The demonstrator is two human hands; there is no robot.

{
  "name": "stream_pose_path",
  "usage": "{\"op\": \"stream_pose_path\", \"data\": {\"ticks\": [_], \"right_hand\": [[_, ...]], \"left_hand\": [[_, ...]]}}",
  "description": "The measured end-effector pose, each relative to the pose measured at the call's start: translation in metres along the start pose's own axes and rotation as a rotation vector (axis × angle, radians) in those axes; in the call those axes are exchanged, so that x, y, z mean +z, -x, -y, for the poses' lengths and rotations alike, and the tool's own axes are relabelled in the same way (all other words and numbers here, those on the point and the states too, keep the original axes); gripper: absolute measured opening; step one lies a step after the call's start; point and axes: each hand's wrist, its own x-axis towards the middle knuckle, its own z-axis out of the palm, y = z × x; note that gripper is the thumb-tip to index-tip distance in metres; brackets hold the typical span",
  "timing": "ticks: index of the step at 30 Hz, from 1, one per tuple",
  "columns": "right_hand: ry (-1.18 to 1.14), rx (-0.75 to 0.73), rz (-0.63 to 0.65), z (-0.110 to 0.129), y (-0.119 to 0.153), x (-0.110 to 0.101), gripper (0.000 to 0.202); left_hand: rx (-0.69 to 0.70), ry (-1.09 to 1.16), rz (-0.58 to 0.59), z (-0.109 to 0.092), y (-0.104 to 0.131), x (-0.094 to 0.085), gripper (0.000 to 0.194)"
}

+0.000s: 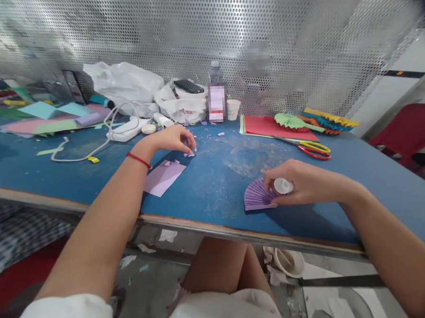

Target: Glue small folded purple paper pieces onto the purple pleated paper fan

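My left hand [178,139] is over the blue table, its fingers bent down at small purple paper scraps [189,155]; whether a scrap is between the fingertips is too small to tell. Just below it lies a flat purple sheet [165,178] with a few scraps on it. My right hand [288,181] is wrapped round a white-capped tube [283,186], seen from its end. The thumb and fingers of that hand also touch the right side of a pleated purple paper fan [256,196], spread in a half circle near the table's front edge.
Scissors [310,149] with red and yellow handles lie at the right, beside red paper [264,128] and folded fans [291,121]. Behind stand a bottle [216,94] and paper cup [233,109]. A white cable [79,159], plastic bags [123,83] and coloured paper [43,123] occupy the left.
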Motion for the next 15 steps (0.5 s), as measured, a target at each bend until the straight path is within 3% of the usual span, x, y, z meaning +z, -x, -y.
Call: {"op": "stream_pose_path", "data": {"ticks": [15], "right_hand": [[0.023,0.041,0.015,0.0025,0.0001,-0.0006,0.019]], "left_hand": [[-0.059,-0.105,-0.015,-0.0001,0.0017,0.002,0.028]]}}
